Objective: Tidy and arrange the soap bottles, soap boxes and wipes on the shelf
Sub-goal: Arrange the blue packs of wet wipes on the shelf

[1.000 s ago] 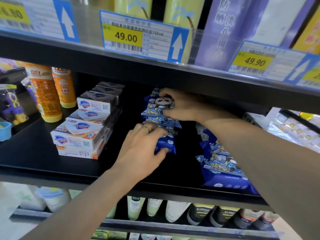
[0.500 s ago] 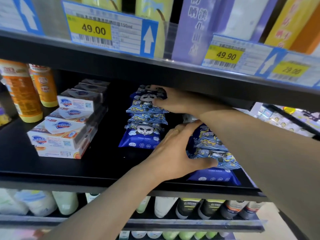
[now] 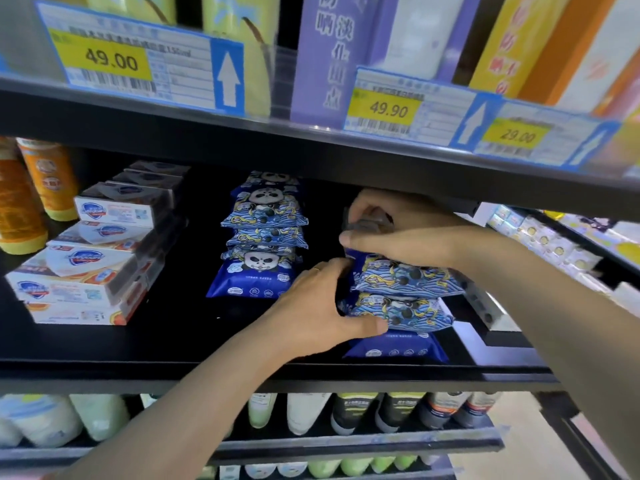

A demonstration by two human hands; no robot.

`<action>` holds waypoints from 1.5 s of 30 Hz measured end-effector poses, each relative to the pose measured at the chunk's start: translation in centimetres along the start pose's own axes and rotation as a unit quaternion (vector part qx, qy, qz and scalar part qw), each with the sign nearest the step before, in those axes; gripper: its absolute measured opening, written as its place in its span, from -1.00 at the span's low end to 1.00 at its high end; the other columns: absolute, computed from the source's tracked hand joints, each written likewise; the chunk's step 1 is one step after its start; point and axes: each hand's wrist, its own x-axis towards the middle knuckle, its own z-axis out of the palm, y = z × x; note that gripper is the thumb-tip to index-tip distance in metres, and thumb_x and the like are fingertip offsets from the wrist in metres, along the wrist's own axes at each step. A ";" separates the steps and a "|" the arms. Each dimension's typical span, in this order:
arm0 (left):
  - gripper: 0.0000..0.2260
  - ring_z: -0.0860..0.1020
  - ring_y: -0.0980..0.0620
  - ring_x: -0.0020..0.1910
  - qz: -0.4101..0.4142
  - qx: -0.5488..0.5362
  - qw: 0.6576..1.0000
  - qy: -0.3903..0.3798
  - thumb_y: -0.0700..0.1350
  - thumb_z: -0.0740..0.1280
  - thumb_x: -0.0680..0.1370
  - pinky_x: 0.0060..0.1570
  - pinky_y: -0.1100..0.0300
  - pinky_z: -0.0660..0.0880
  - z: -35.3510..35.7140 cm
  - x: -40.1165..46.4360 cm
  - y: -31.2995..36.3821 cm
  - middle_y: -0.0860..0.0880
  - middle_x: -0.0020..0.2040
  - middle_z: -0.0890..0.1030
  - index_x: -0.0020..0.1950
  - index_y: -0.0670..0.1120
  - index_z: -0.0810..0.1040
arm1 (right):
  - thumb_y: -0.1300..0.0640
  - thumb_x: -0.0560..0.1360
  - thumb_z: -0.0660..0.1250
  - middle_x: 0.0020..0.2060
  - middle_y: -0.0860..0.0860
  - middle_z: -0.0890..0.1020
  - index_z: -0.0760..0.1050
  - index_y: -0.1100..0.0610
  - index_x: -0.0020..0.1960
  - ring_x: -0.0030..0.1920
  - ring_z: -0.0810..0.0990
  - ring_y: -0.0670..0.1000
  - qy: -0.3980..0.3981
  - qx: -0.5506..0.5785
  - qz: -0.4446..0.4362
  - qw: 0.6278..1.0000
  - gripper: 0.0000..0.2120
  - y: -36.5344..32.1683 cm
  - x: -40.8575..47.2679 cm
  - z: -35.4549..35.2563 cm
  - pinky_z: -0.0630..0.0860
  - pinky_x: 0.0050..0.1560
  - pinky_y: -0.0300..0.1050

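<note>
Two piles of blue panda-print wipes packs lie on the black shelf (image 3: 194, 344). The middle pile (image 3: 263, 237) stands free of both hands. My left hand (image 3: 311, 306) grips the left side of the right pile (image 3: 405, 299), thumb across its lower front. My right hand (image 3: 398, 237) curls over the top back of that same pile, fingers tucked behind the upper pack. White soap boxes (image 3: 100, 247) are stacked at the left. Orange soap bottles (image 3: 31, 192) stand upright at the far left.
The upper shelf edge carries price tags (image 3: 138, 60) and hangs low over my right hand. Purple and yellow boxes (image 3: 332, 46) stand above. Tubes and bottles (image 3: 363, 410) line the lower shelf. Another display rack (image 3: 554, 244) sits to the right.
My right hand left the middle wipes pile and moved right onto the top of the right pile. My left hand closed tighter on that pile's left side. The view shifted slightly right.
</note>
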 end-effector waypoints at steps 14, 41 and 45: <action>-0.19 0.57 0.14 0.21 -0.081 -0.013 0.996 -0.030 0.30 0.65 0.25 0.23 0.11 0.52 0.1 1.5 1.4 0.22 0.24 0.59 0.40 0.17 0.39 | 0.07 0.40 0.55 0.24 -0.24 0.57 0.37 -0.31 0.42 0.17 0.61 -0.14 -0.076 0.011 0.007 0.997 -0.31 4.5 -4.0 0.0 0.59 0.23 -0.03; -0.22 0.46 0.35 0.21 -0.107 0.046 0.992 0.050 0.29 0.64 0.29 0.15 0.43 0.43 -8.7 -9.1 -9.1 0.28 0.26 0.46 0.44 0.23 0.40 | -0.15 0.35 0.48 0.32 -0.20 0.50 0.38 -0.17 0.40 0.34 0.30 0.02 0.067 -0.160 -0.162 0.971 -0.36 -7.1 4.2 8.9 0.25 0.26 0.08; -0.18 0.39 0.35 0.27 -0.092 0.051 0.990 0.092 0.27 0.63 0.30 0.27 0.38 0.35 -7.8 -9.4 -9.8 0.34 0.26 0.30 0.49 0.25 0.37 | -0.16 0.46 0.39 0.22 -0.14 0.52 0.47 -0.14 0.31 0.34 0.38 0.06 0.106 -0.206 -0.170 0.958 -0.56 -6.1 4.5 10.7 0.20 0.27 0.06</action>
